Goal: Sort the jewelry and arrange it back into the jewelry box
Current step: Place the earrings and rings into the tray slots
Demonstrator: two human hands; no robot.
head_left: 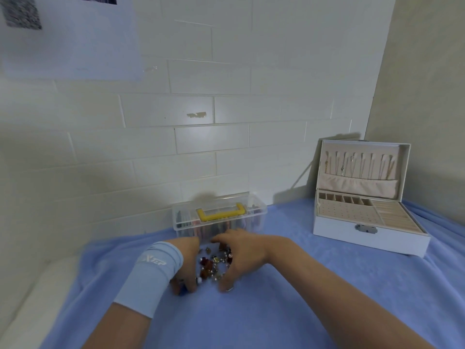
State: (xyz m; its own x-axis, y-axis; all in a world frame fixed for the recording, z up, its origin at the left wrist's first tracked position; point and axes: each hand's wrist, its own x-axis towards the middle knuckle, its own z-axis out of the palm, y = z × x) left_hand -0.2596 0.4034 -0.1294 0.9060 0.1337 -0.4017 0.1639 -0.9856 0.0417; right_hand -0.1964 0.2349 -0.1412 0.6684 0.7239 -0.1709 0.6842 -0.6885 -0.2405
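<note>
A small heap of mixed jewelry [214, 264], red, amber and silver pieces, lies on the blue blanket [289, 311] in front of me. My left hand [187, 263], with a light blue wristband, cups the heap from the left. My right hand [240, 255] cups it from the right. Both hands have curved fingers resting on the blanket around the pieces, and whether either one pinches a piece is hidden. The white jewelry box [364, 212] stands open at the right, with necklaces hanging in its lid and beige compartments in its base.
A clear plastic case [219, 216] with a yellow handle sits just behind the heap, against the white brick wall. The wall corner rises behind the jewelry box. A white mattress edge [30, 293] shows at the left of the blanket.
</note>
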